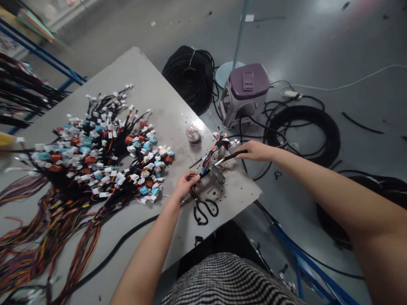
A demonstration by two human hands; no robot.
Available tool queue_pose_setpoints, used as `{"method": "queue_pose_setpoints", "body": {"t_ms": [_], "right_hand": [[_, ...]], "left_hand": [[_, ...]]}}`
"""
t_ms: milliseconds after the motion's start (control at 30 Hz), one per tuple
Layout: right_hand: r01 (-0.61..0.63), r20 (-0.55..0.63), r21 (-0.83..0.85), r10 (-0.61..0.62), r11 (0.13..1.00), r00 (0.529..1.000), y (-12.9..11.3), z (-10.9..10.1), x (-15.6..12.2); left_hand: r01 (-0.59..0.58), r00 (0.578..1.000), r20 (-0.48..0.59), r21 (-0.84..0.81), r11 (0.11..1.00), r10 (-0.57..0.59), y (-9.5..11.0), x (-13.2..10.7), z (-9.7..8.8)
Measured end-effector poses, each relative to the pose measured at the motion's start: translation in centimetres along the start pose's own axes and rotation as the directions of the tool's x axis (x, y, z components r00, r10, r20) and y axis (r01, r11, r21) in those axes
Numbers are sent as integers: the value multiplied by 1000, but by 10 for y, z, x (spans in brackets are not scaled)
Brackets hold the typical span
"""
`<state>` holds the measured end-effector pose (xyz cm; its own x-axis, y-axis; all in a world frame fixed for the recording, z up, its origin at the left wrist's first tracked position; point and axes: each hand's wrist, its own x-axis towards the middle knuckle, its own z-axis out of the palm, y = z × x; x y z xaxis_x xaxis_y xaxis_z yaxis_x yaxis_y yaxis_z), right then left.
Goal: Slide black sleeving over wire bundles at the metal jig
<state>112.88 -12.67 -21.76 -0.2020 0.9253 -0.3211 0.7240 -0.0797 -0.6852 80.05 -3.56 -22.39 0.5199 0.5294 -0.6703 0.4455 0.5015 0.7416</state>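
Note:
My left hand [187, 184] is closed on a black-sleeved cable whose colored wires fan out in a wire harness [208, 162] with white connectors at the far end. My right hand [254, 151] grips a slim black tool [229, 156] with a bright metal end, which points at the bared wires. Its exact kind cannot be made out. Under the wires lies a dark grey block [218, 173]. A pair of black-handled scissors [205, 210] rests just below my left hand, the blades partly hidden.
Finished-looking wire bundles [104, 156] with white, blue and red connectors cover the table's left side. A small clear bottle [193, 134] stands near the table's right edge. Beyond it are a purple-topped stool [249, 82], black tubing coils [187, 76] and a blue metal frame [305, 267].

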Motion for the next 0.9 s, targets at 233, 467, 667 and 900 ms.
{"method": "queue_pose_setpoints", "body": {"t_ms": [233,467,667,900], "right_hand": [[89,-9,-14,-89,996,996,-50,15,6],[-125,-113,-224,102,966,988,-6,-9,-5],[63,151,3,-62,998,987,-15,2,27],[18,257,-223,41,975,966,-72,45,67]], "left_hand": [[-11,1000,7,-2,1000,11,-1,2,-2],[26,999,46,-20,999,-25,-3,3,-5],[36,997,65,-21,999,-34,-5,4,-6],[79,965,252,-26,997,-70,1,11,-14]]}}
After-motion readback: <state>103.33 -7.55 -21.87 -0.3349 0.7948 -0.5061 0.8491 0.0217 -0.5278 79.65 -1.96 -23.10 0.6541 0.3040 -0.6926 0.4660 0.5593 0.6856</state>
